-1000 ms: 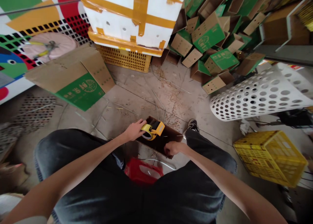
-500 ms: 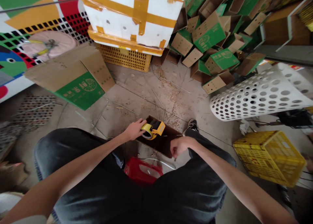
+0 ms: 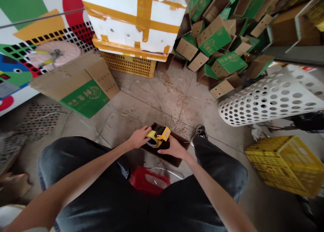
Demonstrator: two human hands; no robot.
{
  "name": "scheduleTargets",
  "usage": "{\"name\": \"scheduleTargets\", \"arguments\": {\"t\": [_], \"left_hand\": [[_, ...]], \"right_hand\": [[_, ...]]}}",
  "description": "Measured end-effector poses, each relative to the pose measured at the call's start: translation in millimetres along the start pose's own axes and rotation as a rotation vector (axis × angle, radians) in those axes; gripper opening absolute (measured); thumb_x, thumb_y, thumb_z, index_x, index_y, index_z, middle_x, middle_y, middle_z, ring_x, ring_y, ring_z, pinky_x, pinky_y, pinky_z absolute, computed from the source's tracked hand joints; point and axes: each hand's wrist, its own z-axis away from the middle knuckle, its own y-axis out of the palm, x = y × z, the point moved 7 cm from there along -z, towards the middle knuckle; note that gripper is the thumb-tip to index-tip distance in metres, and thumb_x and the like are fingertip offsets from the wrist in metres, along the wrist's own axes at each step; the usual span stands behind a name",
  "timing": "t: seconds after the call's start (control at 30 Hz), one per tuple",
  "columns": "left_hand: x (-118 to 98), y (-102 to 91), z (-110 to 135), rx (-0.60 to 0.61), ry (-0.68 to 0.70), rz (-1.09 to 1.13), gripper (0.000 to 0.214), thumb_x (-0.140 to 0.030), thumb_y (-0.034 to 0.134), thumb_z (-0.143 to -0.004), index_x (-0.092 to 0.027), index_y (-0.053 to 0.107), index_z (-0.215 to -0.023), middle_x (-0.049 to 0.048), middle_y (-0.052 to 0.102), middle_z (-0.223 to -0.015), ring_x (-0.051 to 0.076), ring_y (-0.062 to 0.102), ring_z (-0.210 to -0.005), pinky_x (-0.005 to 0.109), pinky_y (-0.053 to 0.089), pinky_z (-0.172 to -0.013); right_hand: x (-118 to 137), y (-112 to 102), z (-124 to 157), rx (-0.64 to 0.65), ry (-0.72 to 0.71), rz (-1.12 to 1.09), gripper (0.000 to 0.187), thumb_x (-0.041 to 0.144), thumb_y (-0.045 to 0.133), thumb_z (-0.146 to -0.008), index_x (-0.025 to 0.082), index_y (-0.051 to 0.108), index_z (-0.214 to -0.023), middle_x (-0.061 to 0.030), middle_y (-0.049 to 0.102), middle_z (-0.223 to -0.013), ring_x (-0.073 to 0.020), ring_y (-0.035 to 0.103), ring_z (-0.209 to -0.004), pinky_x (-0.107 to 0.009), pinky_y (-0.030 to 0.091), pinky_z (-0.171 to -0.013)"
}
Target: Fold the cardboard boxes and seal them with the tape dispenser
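Note:
A yellow tape dispenser (image 3: pixel 164 133) with a roll of tape sits over the opening of a narrow open cardboard box (image 3: pixel 181 144) between my feet. My left hand (image 3: pixel 139 137) is closed at the roll's left side, its fingertips on the tape. On the other side, my right hand (image 3: pixel 174 148) reaches over the box with thumb and fingers apart, close to the dispenser's right end. Whether its fingertips touch the dispenser is unclear. Just in front of me, below the box, lies a red plastic object (image 3: pixel 149 180), partly hidden by my legs.
Ahead stand white foam boxes (image 3: pixel 162 26) on a yellow crate (image 3: pixel 131 65). A larger green-and-brown carton (image 3: pixel 86 90) is at left. Small cartons (image 3: pixel 215 36) pile up at back right. A perforated white cylinder (image 3: pixel 253 102) and yellow basket (image 3: pixel 280 168) are at right.
My right hand has moved left and up from the box's near right corner to the tape dispenser, its fingers opening. My left hand stays at the tape roll. The view has shifted slightly.

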Motion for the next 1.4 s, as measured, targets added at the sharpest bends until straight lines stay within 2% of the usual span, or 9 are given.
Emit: {"name": "scheduleTargets", "arguments": {"t": [0.13,0.27,0.37,0.5,0.63,0.73,0.87,1.07,1.4], "left_hand": [[-0.3,-0.5,0.1,-0.019,-0.020,0.029,0.037,-0.029,0.056,-0.090,-0.026,0.049,-0.126,0.0066,0.057,-0.128,0.024,0.068,-0.104,0.036,0.054,-0.090],[1.1,1.7,0.6,-0.007,-0.075,0.033,0.053,-0.030,0.067,-0.080,-0.028,0.049,-0.130,0.0067,0.054,-0.129,0.024,0.069,-0.100,0.035,0.054,-0.089],[-0.4,-0.1,1.6,-0.015,-0.069,0.066,0.054,-0.051,0.067,-0.084,-0.029,0.050,-0.131,0.0064,0.054,-0.127,0.025,0.069,-0.099,0.037,0.054,-0.088],[-2.6,-4.4,2.4,-0.031,-0.012,0.131,0.061,-0.072,0.059,-0.085,-0.029,0.052,-0.128,0.0053,0.054,-0.121,0.023,0.069,-0.094,0.038,0.054,-0.088],[2.2,-2.9,0.1,-0.025,-0.034,0.099,0.031,-0.043,0.040,-0.101,-0.030,0.053,-0.126,0.0050,0.054,-0.118,0.019,0.067,-0.085,0.036,0.052,-0.087],[4.7,0.9,-2.2,-0.012,-0.054,0.057,0.031,-0.023,0.041,-0.095,-0.029,0.052,-0.124,0.0050,0.054,-0.116,0.018,0.066,-0.082,0.035,0.051,-0.086],[3.3,4.1,-3.6,0.008,-0.066,0.039,0.028,-0.020,0.041,-0.094,-0.026,0.050,-0.120,0.0055,0.058,-0.112,0.020,0.067,-0.087,0.035,0.051,-0.087],[-9.9,8.4,-5.8,0.096,-0.129,-0.105,0.028,-0.018,0.034,-0.099,-0.018,0.044,-0.125,0.0123,0.062,-0.109,0.024,0.071,-0.087,0.037,0.053,-0.081],[-30.1,17.9,-5.8,0.122,-0.308,-0.195,0.038,-0.014,0.031,-0.101,-0.014,0.038,-0.138,0.0184,0.064,-0.109,0.028,0.073,-0.095,0.036,0.055,-0.082]], "right_hand": [[-21.4,45.9,-16.3,-0.127,0.112,-0.384,0.065,0.038,0.090,-0.061,0.019,0.065,-0.117,-0.0085,0.073,-0.118,-0.0248,0.067,-0.108,-0.046,0.051,-0.102],[-19.9,50.0,-28.5,-0.167,0.151,-0.430,0.053,0.028,0.088,-0.055,0.015,0.067,-0.101,-0.0085,0.076,-0.105,-0.0241,0.069,-0.096,-0.044,0.053,-0.096],[-3.6,23.0,-16.1,-0.199,0.130,-0.393,0.046,0.029,0.083,-0.062,0.015,0.067,-0.103,-0.0092,0.075,-0.106,-0.0234,0.070,-0.095,-0.043,0.054,-0.095],[18.3,-38.8,30.9,-0.139,0.125,-0.093,0.033,0.028,0.078,-0.069,0.018,0.070,-0.100,-0.0079,0.077,-0.099,-0.0235,0.071,-0.089,-0.042,0.058,-0.088],[6.9,-108.7,84.1,-0.198,0.219,0.039,0.036,0.031,0.079,-0.068,0.017,0.069,-0.100,-0.0086,0.077,-0.093,-0.0232,0.073,-0.081,-0.037,0.061,-0.076],[-11.9,-132.2,106.1,-0.253,0.254,0.104,0.038,0.034,0.079,-0.066,0.017,0.070,-0.098,-0.0108,0.078,-0.094,-0.0258,0.074,-0.082,-0.038,0.062,-0.075],[-28.2,-121.9,108.5,-0.282,0.285,0.037,0.042,0.038,0.079,-0.064,0.015,0.068,-0.098,-0.0139,0.078,-0.097,-0.0284,0.075,-0.089,-0.039,0.061,-0.081],[-26.8,-105.0,108.4,-0.286,0.287,-0.006,0.040,0.030,0.078,-0.061,0.017,0.061,-0.094,-0.0086,0.075,-0.091,-0.0217,0.071,-0.080,-0.035,0.059,-0.075],[-38.0,-113.4,147.0,-0.257,0.270,-0.116,0.033,0.028,0.081,-0.064,0.023,0.064,-0.092,-0.0051,0.072,-0.085,-0.0221,0.068,-0.077,-0.040,0.058,-0.078]]}}
